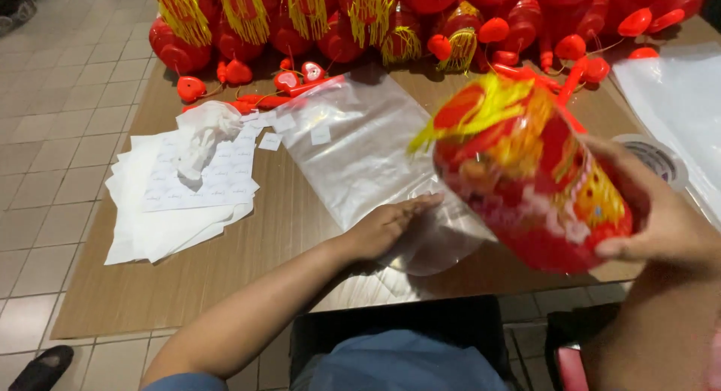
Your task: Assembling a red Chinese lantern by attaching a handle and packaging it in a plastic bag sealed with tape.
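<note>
My right hand (661,214) grips a red lantern (526,169) with yellow tassels and gold print, holding it tilted above the table's right part. My left hand (387,226) lies flat, fingers together, on a clear plastic bag (353,147) spread on the wooden table (248,241). The lantern hovers just right of that hand and is blurred.
A heap of red lanterns (338,23) with yellow tassels and red heart-shaped pieces (191,87) fills the table's far edge. White sticker sheets (180,188) with a crumpled wrapper lie at left. A tape roll (657,158) and more clear bags (676,98) sit at right. Tiled floor surrounds the table.
</note>
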